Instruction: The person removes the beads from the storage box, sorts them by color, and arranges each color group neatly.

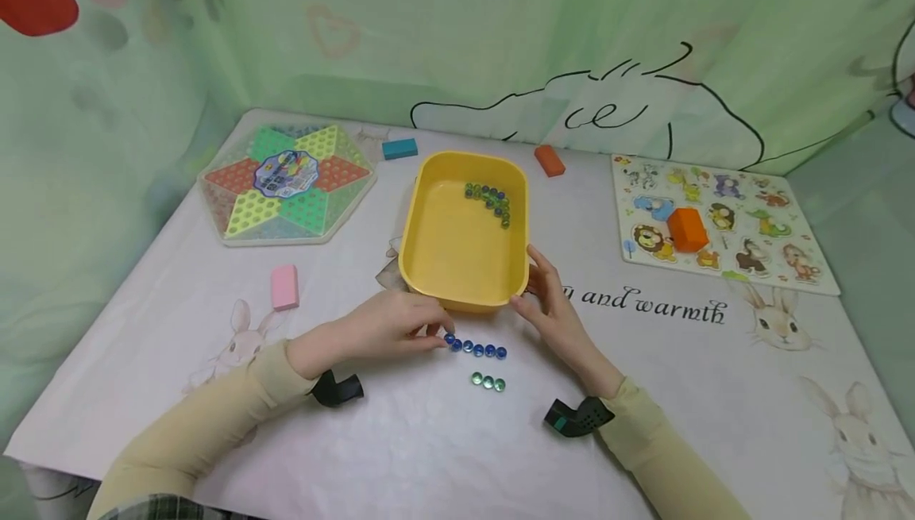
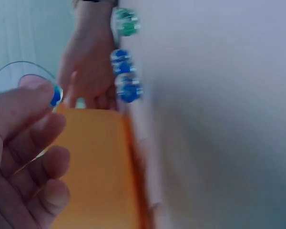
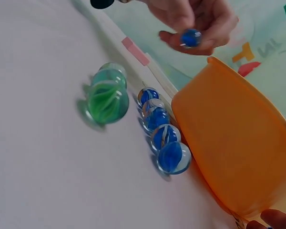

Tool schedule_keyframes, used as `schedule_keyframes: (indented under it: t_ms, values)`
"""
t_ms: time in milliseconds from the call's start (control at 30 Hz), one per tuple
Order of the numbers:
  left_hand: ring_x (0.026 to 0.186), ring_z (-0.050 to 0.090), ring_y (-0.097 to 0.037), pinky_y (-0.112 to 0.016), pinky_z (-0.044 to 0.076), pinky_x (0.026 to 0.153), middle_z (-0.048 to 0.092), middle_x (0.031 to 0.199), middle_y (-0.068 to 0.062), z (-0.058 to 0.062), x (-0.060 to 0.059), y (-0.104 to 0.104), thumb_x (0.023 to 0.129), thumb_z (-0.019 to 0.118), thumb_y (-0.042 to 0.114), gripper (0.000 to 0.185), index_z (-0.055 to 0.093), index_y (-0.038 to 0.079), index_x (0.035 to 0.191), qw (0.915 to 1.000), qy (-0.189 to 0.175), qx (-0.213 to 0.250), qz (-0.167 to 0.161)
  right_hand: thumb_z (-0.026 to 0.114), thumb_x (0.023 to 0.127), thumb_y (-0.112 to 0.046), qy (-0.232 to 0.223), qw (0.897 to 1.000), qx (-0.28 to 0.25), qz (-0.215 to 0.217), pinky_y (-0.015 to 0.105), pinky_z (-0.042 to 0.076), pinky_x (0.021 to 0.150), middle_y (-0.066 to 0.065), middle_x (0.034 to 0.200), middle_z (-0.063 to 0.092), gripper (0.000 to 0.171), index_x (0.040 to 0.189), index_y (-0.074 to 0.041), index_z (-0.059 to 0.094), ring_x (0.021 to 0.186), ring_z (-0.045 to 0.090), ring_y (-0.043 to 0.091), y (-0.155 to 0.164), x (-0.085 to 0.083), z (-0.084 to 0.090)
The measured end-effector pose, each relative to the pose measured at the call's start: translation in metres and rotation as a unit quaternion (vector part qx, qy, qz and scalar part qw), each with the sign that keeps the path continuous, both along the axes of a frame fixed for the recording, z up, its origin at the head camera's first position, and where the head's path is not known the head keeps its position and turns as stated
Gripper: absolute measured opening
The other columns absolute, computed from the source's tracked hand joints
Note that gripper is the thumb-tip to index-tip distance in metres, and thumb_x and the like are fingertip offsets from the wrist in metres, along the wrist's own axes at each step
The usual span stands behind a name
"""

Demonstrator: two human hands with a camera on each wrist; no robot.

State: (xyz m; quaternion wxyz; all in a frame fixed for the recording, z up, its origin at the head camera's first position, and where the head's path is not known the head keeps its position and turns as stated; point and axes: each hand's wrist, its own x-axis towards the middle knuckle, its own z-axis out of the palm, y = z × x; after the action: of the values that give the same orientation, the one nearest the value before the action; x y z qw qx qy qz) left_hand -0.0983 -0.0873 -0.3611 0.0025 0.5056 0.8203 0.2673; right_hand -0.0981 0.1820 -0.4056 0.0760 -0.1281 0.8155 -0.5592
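Note:
My left hand [image 1: 400,323] pinches a blue marble [image 3: 190,38] between thumb and fingertips, just above the table. It hovers at the left end of a row of blue marbles [image 1: 479,350] in front of a yellow tub [image 1: 468,307]. A shorter row of three green marbles [image 1: 488,382] lies nearer to me. My right hand [image 1: 554,310] rests at the tub's near right corner, thumb against the near side and fingers along the right side. Inside the tub, several green and blue marbles [image 1: 493,201] gather at the far right. The right palm is hidden.
A Chinese checkers board [image 1: 286,179] lies at the left, with a pink block [image 1: 284,287] nearer me. Behind the tub are a blue block [image 1: 399,148] and a reddish-orange block [image 1: 550,160]. At the right, an orange block [image 1: 688,229] sits on an animal puzzle board [image 1: 772,262].

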Motion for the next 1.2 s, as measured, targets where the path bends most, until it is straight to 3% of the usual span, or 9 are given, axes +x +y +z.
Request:
schedule_keyframes:
  t_ms: [100, 333, 667, 1200]
  values:
    - [0.061, 0.043, -0.001, -0.014, 0.037, 0.058, 0.056, 0.074, 0.008, -0.009, 0.001, 0.001, 0.086, 0.065, 0.021, 0.011, 0.064, 0.016, 0.095, 0.9999, 0.002, -0.015, -0.003, 0.054, 0.092, -0.015, -0.003, 1.0, -0.005, 0.002, 0.059, 0.018, 0.106, 0.017, 0.145, 0.032, 0.073, 0.148, -0.031, 0.009, 0.129, 0.037, 0.035, 0.0, 0.0, 0.0]
    - [0.065, 0.046, -0.002, -0.017, 0.039, 0.061, 0.054, 0.073, 0.009, -0.021, -0.002, 0.002, 0.085, 0.066, 0.023, 0.008, 0.064, 0.018, 0.091, 0.9966, -0.024, -0.069, 0.038, 0.054, 0.093, -0.017, -0.01, 1.0, -0.004, 0.002, 0.056, 0.022, 0.107, 0.017, 0.144, 0.033, 0.072, 0.147, -0.031, 0.009, 0.128, 0.038, 0.033, 0.0, -0.001, 0.001]
    - [0.066, 0.046, -0.003, -0.017, 0.038, 0.062, 0.053, 0.072, 0.008, -0.022, -0.006, 0.005, 0.086, 0.065, 0.024, 0.009, 0.063, 0.017, 0.09, 0.9938, -0.059, -0.089, 0.031, 0.055, 0.092, -0.017, -0.009, 1.0, 0.0, 0.0, 0.058, 0.022, 0.106, 0.017, 0.145, 0.033, 0.073, 0.148, -0.03, 0.009, 0.128, 0.038, 0.034, 0.0, -0.001, 0.0]
    - [0.069, 0.047, -0.004, -0.019, 0.04, 0.065, 0.055, 0.077, 0.008, -0.022, -0.006, 0.007, 0.087, 0.064, 0.027, 0.017, 0.063, 0.015, 0.099, 0.9913, -0.075, -0.102, 0.036, 0.055, 0.092, -0.016, -0.006, 1.0, -0.003, 0.002, 0.059, 0.02, 0.106, 0.017, 0.145, 0.032, 0.074, 0.148, -0.031, 0.009, 0.129, 0.037, 0.034, 0.0, -0.001, 0.001]
